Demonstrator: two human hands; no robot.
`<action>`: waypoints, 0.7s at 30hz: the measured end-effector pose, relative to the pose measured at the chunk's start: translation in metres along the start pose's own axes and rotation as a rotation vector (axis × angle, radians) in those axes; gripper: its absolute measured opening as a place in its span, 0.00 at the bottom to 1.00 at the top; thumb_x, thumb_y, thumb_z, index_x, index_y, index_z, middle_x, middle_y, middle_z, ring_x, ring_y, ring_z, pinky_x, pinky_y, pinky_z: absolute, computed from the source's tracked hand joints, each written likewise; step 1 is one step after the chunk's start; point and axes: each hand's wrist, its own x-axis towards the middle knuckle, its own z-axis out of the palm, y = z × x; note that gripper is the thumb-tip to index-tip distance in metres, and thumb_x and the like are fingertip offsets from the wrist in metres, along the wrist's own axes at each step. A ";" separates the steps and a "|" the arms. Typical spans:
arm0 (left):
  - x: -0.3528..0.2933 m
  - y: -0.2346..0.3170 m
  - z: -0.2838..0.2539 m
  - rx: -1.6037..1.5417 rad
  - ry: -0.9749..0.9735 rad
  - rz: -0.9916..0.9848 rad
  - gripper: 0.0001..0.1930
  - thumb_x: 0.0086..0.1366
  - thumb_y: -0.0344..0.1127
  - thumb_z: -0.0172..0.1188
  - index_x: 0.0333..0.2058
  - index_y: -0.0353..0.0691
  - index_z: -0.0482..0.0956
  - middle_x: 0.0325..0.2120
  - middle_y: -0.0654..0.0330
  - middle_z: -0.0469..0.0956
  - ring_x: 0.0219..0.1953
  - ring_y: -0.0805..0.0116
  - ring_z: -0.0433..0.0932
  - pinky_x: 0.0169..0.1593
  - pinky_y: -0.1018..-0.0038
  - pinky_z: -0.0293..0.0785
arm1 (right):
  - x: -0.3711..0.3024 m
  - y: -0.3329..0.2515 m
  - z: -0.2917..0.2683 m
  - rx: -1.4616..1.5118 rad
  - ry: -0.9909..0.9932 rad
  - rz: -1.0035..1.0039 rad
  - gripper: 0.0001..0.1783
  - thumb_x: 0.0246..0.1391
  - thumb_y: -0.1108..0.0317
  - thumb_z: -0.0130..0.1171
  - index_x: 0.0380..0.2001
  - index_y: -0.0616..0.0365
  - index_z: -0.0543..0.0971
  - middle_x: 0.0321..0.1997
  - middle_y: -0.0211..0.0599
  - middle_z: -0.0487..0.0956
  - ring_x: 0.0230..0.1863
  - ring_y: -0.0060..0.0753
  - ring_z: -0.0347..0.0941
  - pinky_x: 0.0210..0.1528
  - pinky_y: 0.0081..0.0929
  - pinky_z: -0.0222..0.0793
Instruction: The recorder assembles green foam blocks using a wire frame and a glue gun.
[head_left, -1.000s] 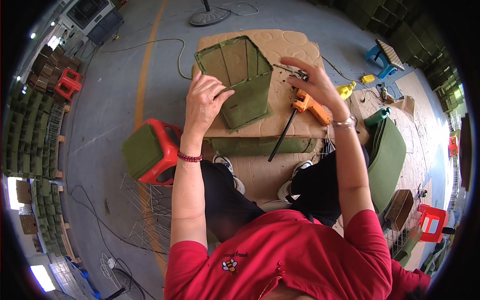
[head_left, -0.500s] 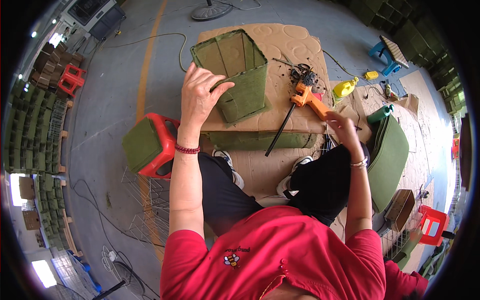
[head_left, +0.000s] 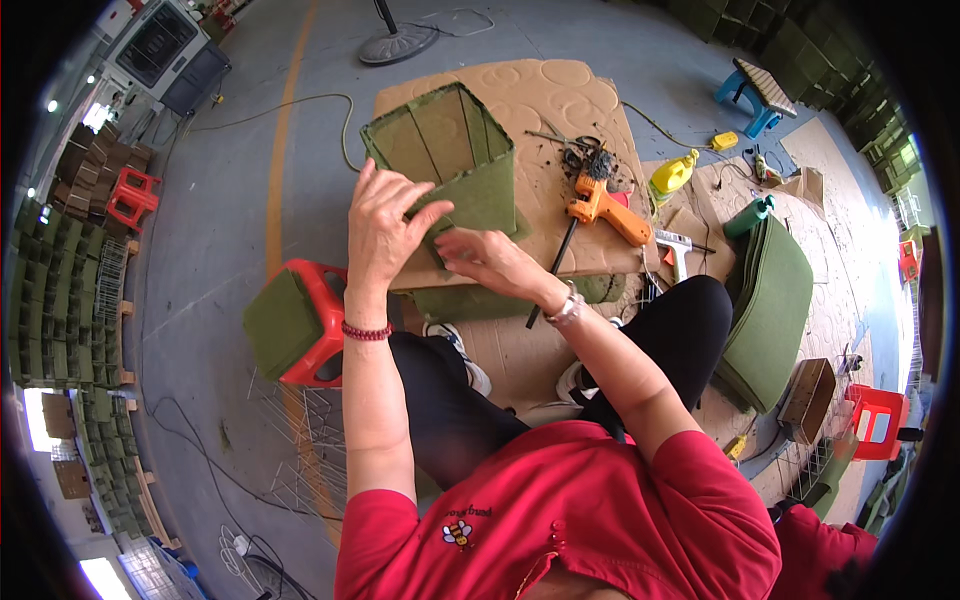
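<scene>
A square, open-topped green fabric box with dark seams rests on the cardboard-covered worktable, its open top tilted toward the far left. My left hand pinches the box's near left edge between thumb and fingers. Close to the lower near side of the box is my right hand, fingers stretched to the left; whether they touch the fabric I cannot make out. An orange glue gun lies to the right of the box, with a long black stick beside it.
Scissors and dark glue scraps lie behind the glue gun. A yellow bottle and a white-handled tool are to the right. Stacked green panels stand by my right knee. A red stool holding green pieces is at left.
My right hand has left the glue gun's handle and swung left to the near side of the box. My left hand keeps hold of the box's edge.
</scene>
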 end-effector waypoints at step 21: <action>-0.002 0.005 -0.009 -0.020 -0.111 -0.132 0.08 0.51 0.34 0.66 0.28 0.37 0.82 0.27 0.58 0.79 0.37 0.64 0.77 0.60 0.55 0.62 | -0.170 0.079 -0.189 -0.118 0.437 0.387 0.13 0.56 0.69 0.57 0.42 0.67 0.76 0.33 0.37 0.81 0.37 0.25 0.77 0.42 0.23 0.71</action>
